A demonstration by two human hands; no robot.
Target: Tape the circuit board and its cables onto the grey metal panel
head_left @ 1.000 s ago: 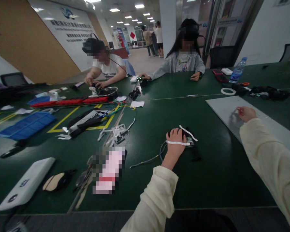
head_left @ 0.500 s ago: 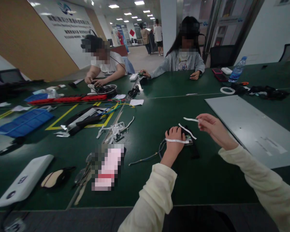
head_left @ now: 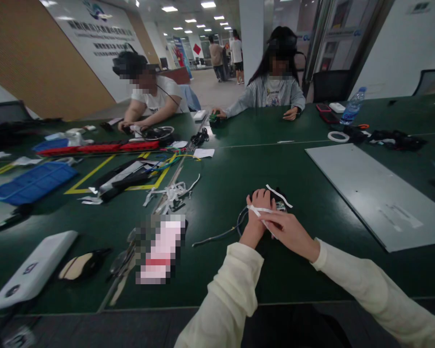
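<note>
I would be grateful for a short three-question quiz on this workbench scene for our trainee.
1. True or false: the left hand rests on a small black device on the green table.
2. What lies across the back of the left hand? A) a white strip B) a red cable C) a metal ruler
3. Fill in: the grey board lies to the ___ of the right hand.

Key: 1 true; 2 A; 3 right.
</note>
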